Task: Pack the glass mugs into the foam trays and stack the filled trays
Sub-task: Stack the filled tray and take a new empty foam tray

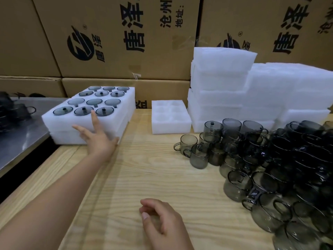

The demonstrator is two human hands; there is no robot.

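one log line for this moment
left hand: open, touching filled tray stack | right hand: open, empty | spare tray: empty

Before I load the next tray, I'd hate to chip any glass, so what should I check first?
1. Pockets of the top filled tray: every visible one occupied. Ok.
2. Alignment of the stack beneath it: the left hand presses its side with spread fingers. Cannot tell.
3. The empty tray stands apart on the table, pockets up and vacant. Ok.
4. The right hand holds nothing, fingers loosely curled. Ok.
5. The loose mugs are heaped on one another, several on their sides. Not ok.
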